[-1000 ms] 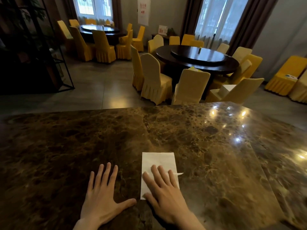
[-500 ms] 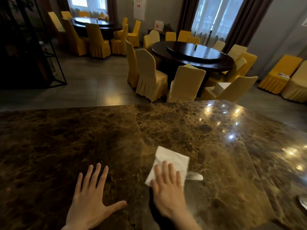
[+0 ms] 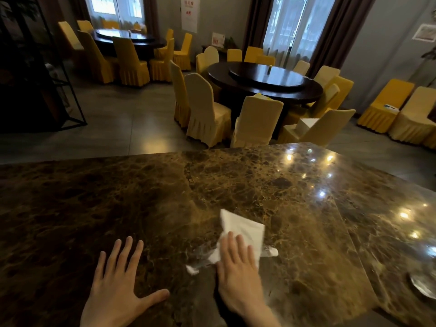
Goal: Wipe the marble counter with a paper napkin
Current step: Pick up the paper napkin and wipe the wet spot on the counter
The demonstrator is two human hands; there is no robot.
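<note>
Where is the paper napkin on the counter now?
In the head view, the paper napkin lies near the marble counter's front edge, under the right hand, right of the flat left hand.

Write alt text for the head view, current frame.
A right hand presses a crumpled white paper napkin flat on a dark marble counter, while the left hand rests spread beside it. Beyond stand round dining tables and yellow-covered chairs.
</note>
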